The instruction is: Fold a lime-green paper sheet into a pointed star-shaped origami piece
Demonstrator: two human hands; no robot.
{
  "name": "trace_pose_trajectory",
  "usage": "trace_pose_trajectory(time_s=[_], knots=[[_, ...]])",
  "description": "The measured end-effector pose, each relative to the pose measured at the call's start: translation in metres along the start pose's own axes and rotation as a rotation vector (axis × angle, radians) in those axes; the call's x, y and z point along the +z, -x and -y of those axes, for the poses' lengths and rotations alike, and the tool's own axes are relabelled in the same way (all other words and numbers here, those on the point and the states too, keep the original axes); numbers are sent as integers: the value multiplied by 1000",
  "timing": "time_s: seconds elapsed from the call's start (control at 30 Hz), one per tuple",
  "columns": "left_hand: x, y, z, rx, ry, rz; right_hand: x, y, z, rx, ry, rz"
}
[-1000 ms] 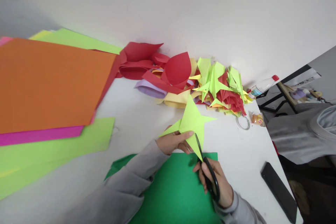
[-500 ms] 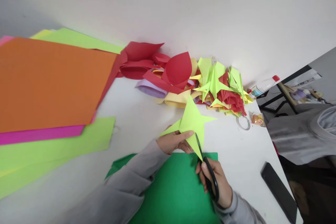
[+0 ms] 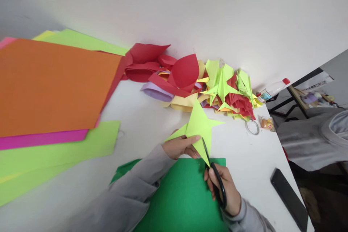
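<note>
My left hand pinches a folded lime-green paper star shape and holds it up above the white table. My right hand is closed round the black handles of a pair of scissors. The scissor blades reach into the lower point of the lime-green paper. A dark green sheet lies flat under both hands.
Large orange, pink and lime sheets are stacked at the left. A heap of red, yellow, lilac and lime paper pieces lies against the wall. A tape ring, a plastic bottle and a black phone sit at the right, near the table edge.
Almost nothing has changed; my right hand with the scissors has shifted very slightly, and the blades stay in the lime-green paper.
</note>
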State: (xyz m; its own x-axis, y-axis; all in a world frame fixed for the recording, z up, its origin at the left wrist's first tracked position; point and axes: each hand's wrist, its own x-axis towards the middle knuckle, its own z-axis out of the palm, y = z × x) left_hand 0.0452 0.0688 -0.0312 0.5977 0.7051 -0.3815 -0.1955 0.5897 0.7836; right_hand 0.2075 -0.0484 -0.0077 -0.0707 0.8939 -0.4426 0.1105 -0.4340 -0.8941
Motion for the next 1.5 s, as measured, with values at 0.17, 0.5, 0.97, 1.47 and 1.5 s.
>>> trace_pose_trajectory(time_s=[0.17, 0.5, 0.97, 1.47, 1.5], knots=[[0, 0, -1, -1, 0, -2, 0, 0, 2, 0, 22, 9], [0, 0, -1, 2, -8, -2, -2, 0, -1, -2, 29, 17], [1, 1, 0, -28, 10, 48, -2, 5, 7, -65, 16, 54], [-3, 1, 0, -72, 22, 80, -3, 6, 9, -56, 22, 86], [-4, 0, 0, -85, 21, 88, -3, 6, 11, -58, 31, 88]])
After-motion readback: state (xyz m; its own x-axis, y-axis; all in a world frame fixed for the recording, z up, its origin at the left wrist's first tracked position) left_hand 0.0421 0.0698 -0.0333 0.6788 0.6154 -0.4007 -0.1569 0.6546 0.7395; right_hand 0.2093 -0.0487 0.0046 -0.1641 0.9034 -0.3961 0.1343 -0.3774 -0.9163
